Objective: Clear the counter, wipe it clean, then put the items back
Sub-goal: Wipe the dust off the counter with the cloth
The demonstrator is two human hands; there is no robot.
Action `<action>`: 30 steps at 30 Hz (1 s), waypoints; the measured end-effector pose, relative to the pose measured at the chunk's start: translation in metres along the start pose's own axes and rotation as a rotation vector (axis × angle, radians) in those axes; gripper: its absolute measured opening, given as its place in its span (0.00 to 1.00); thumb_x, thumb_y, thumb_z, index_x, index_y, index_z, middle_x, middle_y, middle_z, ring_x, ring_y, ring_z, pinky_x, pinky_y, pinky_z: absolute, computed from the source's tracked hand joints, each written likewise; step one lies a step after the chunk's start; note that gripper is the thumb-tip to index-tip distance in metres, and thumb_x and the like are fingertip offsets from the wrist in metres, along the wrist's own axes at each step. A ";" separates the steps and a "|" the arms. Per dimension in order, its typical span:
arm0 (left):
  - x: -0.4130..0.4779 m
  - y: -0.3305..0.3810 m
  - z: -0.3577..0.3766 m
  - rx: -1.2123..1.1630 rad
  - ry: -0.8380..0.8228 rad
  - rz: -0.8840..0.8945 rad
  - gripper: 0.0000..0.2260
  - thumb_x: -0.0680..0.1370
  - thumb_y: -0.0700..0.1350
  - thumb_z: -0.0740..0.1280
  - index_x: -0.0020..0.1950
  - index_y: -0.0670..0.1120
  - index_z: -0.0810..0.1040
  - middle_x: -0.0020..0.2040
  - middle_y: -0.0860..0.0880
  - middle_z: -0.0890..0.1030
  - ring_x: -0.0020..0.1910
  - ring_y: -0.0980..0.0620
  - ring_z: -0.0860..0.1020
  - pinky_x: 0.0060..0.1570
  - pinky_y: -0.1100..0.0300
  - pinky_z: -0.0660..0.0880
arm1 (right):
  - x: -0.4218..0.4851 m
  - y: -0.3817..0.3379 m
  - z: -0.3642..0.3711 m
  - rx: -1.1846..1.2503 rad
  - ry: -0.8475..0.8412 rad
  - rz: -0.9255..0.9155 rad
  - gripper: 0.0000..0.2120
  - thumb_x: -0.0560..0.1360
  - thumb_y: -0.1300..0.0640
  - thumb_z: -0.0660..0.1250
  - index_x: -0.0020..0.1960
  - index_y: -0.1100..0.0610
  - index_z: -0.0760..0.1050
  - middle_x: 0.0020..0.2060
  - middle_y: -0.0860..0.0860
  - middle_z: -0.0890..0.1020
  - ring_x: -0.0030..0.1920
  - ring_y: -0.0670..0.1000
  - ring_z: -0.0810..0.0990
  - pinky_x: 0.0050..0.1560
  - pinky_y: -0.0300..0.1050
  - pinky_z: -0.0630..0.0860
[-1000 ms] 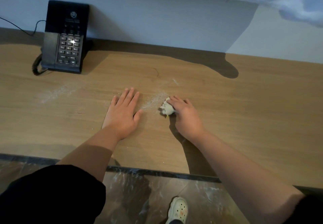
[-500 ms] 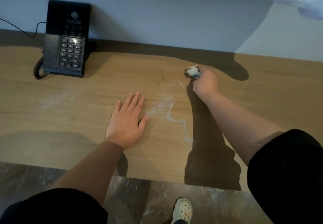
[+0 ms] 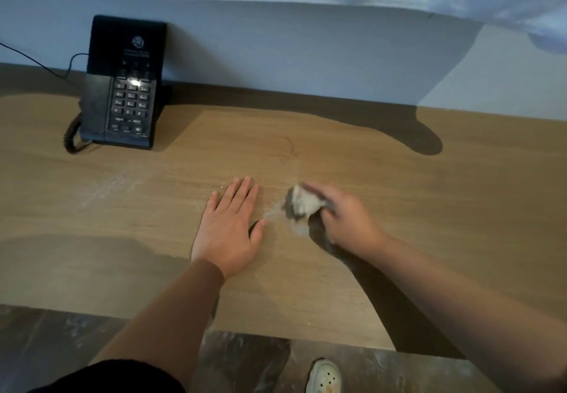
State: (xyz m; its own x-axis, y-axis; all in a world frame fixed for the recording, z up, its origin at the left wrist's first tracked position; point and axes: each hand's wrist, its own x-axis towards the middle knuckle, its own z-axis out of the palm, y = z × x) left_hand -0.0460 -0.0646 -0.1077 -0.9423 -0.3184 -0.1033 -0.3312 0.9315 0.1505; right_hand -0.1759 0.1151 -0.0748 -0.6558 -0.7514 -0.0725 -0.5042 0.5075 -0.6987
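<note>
My right hand (image 3: pixel 346 214) grips a crumpled white tissue (image 3: pixel 303 202) and presses it on the wooden counter (image 3: pixel 460 208), near the middle; both are blurred by motion. A faint streak of white powder (image 3: pixel 273 213) lies on the wood just left of the tissue. My left hand (image 3: pixel 228 227) rests flat on the counter with straight fingers, a hand's width left of the tissue. More pale dust (image 3: pixel 107 187) is smeared farther left.
A black desk phone (image 3: pixel 125 85) with a coiled cord (image 3: pixel 72 138) stands at the back left against the white wall. The counter's front edge runs below my forearms. Dark marbled floor and a pale shoe (image 3: pixel 325 375) show beneath it.
My right hand has swept the tissue back from the far part of the counter toward me, next to my left hand. The powder trail beside my left hand is thinner. My left hand stayed put.
</note>
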 end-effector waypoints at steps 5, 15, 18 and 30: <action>0.000 0.001 -0.001 -0.010 -0.001 -0.005 0.36 0.74 0.61 0.36 0.80 0.48 0.48 0.80 0.51 0.47 0.79 0.53 0.43 0.75 0.52 0.40 | 0.066 0.027 -0.050 0.098 0.602 0.344 0.23 0.77 0.69 0.59 0.71 0.58 0.69 0.67 0.52 0.74 0.66 0.50 0.73 0.64 0.32 0.65; 0.000 0.001 -0.001 -0.007 -0.014 -0.012 0.35 0.75 0.61 0.35 0.80 0.49 0.45 0.79 0.53 0.41 0.77 0.56 0.38 0.75 0.53 0.37 | 0.129 0.051 -0.045 -0.107 0.542 0.376 0.22 0.74 0.72 0.61 0.65 0.58 0.75 0.62 0.56 0.75 0.63 0.56 0.74 0.64 0.41 0.67; 0.001 0.002 -0.002 -0.003 -0.026 -0.014 0.36 0.74 0.61 0.35 0.80 0.49 0.44 0.79 0.52 0.41 0.78 0.55 0.38 0.75 0.52 0.37 | 0.145 0.048 -0.042 -0.166 0.494 0.366 0.24 0.74 0.70 0.61 0.68 0.57 0.73 0.63 0.57 0.76 0.64 0.57 0.73 0.64 0.44 0.68; 0.002 0.001 -0.001 0.003 -0.045 -0.030 0.36 0.73 0.60 0.35 0.80 0.48 0.42 0.79 0.53 0.40 0.78 0.54 0.39 0.76 0.52 0.38 | 0.171 -0.002 0.006 -0.130 0.089 -0.045 0.25 0.73 0.73 0.57 0.65 0.56 0.77 0.66 0.56 0.76 0.67 0.56 0.72 0.70 0.41 0.63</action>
State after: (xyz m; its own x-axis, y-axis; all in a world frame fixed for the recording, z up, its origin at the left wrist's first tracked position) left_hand -0.0481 -0.0642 -0.1071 -0.9290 -0.3375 -0.1521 -0.3586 0.9224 0.1436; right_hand -0.2840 -0.0167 -0.0898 -0.6749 -0.7376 0.0241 -0.5992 0.5286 -0.6013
